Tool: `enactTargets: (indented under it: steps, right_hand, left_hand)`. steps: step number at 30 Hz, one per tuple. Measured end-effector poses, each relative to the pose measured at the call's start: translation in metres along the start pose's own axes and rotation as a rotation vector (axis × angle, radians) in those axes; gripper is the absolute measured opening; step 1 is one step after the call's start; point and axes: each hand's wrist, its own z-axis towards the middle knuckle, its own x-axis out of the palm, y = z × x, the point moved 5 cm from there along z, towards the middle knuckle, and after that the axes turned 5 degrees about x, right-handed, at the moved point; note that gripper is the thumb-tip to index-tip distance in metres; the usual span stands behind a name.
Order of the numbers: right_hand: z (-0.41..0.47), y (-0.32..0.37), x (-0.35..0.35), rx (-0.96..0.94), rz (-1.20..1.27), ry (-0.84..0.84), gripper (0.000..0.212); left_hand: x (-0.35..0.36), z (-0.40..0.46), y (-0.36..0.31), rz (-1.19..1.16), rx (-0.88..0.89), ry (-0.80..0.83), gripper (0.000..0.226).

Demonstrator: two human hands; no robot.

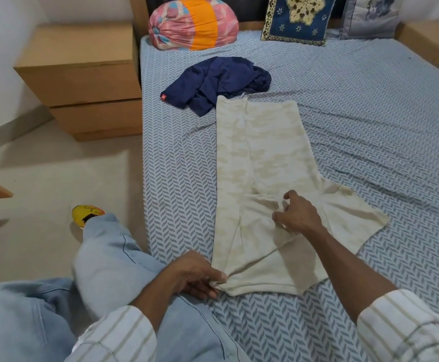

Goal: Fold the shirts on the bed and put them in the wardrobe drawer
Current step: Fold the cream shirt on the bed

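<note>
The near corner of the cream camouflage shirt (260,178) is pinched by the left hand (195,275) at the bed's (370,113) near edge; loosely spread, the right hand (295,212) presses its middle. The right sleeve should be folded inward flat. The navy shirt (218,82) lies crumpled beyond, unfolded.

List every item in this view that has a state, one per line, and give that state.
cream camo shirt: flat on bed, partly folded, one sleeve out
navy shirt: crumpled, unfolded
left hand: pinches the cream shirt's near corner
right hand: fingers curled on the cream shirt near the sleeve
bedside cabinet: drawers closed
bedsheet: wrinkled
</note>
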Motion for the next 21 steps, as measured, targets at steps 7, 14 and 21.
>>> enactTargets:
  steps: [7,14,21]
  right_hand:
    - [0.007,0.047,0.010,-0.372,-0.160,-0.189,0.042]
    - [0.018,0.033,0.010,-0.305,0.076,-0.119,0.047]
    - [0.059,-0.086,-0.051,0.053,0.203,-0.360,0.038]
  left_hand:
    - [-0.005,-0.002,-0.007,0.076,0.061,-0.189,0.052]
    - [-0.028,0.002,-0.040,0.497,0.354,-0.635,0.034]
    - [0.003,0.043,-0.121,0.661,0.834,-0.607,0.023]
